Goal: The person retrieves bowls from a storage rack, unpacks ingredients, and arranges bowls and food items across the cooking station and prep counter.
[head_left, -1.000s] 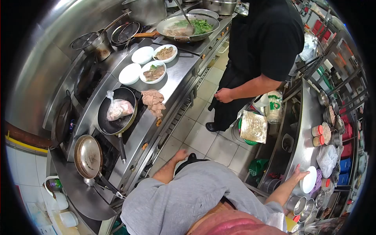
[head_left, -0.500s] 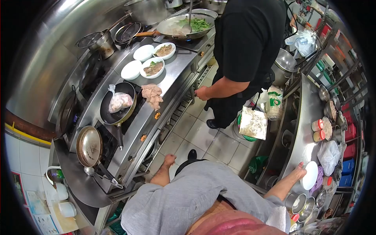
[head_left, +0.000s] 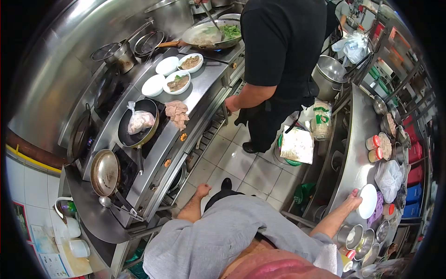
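At the right-hand counter, my right hand (head_left: 355,201) grips the edge of a white bowl (head_left: 367,202), with fingers at its near left side. Close beside that bowl lie a purple bag (head_left: 375,211) and a red-lidded jar (head_left: 388,209), and steel pots (head_left: 351,235) stand just below. My left hand (head_left: 202,190) hangs near my body above the tiled floor, its fingers curled with nothing visible in them. On the stove side are white bowls of meat (head_left: 178,83), raw meat slices (head_left: 177,114) and a pan (head_left: 122,135) with a bagged piece of food (head_left: 141,122).
A co-worker in black (head_left: 278,60) stands ahead by a steaming wok (head_left: 211,36) with greens. A bucket topped by a square board (head_left: 297,145) sits on the floor. Another frying pan (head_left: 105,172) and a ladle (head_left: 106,201) are at left.
My view has shifted slightly, and the co-worker appears a little further left. A hand now shows at the wok's ladle. My right hand still holds the white bowl.
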